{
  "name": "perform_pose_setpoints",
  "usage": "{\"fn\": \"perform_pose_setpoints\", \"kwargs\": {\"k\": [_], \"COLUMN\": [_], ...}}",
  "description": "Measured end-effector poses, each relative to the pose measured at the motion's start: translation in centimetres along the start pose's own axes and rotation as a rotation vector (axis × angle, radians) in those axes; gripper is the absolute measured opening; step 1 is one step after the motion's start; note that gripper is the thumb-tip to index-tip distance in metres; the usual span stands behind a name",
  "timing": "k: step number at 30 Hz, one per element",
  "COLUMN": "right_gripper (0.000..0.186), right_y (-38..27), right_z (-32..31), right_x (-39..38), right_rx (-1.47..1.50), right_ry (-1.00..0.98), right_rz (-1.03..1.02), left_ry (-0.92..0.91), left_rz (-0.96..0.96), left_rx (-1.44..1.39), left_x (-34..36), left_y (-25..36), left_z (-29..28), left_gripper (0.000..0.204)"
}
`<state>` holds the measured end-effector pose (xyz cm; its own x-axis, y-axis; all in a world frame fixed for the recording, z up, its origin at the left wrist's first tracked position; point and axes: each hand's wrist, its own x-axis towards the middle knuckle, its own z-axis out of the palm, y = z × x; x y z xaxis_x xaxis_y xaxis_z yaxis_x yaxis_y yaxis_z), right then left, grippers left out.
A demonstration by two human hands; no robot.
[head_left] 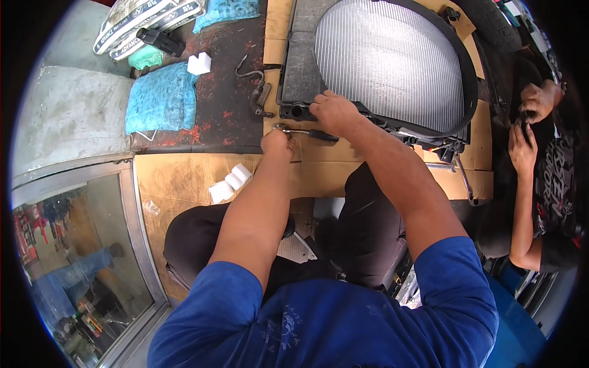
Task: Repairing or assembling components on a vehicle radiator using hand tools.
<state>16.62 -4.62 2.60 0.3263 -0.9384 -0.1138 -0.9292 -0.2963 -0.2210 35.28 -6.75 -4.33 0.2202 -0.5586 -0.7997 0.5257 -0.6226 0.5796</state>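
A car radiator (297, 73) with a round black fan shroud (471, 92) lies flat on cardboard ahead of me. My right hand (334, 113) is at its near left corner, beside a dark round pipe opening (298, 111). The fingers there are curled in; what lies between them is hidden. Just below that corner, my left hand (278, 142) pinches the shiny metal end of a ratchet wrench (322, 135). Its black handle points right, passing beneath my right hand.
A bent metal pipe (260, 98) lies left of the radiator. White foam blocks (230, 183) rest on the cardboard (178, 175). Blue bags (162, 98) and cement sacks (144, 21) are at the far left, a glass-fronted frame (132, 202) nearer. Another person's hands (524, 144) are at right.
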Motion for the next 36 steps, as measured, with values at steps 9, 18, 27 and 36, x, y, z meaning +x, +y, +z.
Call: {"fn": "perform_pose_setpoints", "kwargs": {"k": [9, 18, 27, 36], "right_gripper": [0.02, 0.021, 0.023, 0.02], "right_y": [-1.7, -1.8, -2.0, -1.8], "right_z": [-1.6, -2.8, -2.8, -1.8], "right_x": [0.9, 0.8, 0.9, 0.0], "right_rx": [0.028, 0.083, 0.005, 0.096], "right_ry": [-0.216, -0.206, -0.227, -0.06], "right_rz": [0.214, 0.278, 0.227, 0.145], "left_ry": [0.254, -0.198, -0.423, -0.379], "left_rz": [0.203, 0.636, 0.79, 0.735], "left_rx": [0.549, 1.0, 1.117, 1.181], "left_x": [-0.7, -5.2, -4.4, -3.8], "left_y": [-1.1, -3.6, -4.0, -4.1], "left_z": [0.2, 0.9, 3.7, 4.5], "left_gripper": [0.029, 0.036, 0.028, 0.036]}}
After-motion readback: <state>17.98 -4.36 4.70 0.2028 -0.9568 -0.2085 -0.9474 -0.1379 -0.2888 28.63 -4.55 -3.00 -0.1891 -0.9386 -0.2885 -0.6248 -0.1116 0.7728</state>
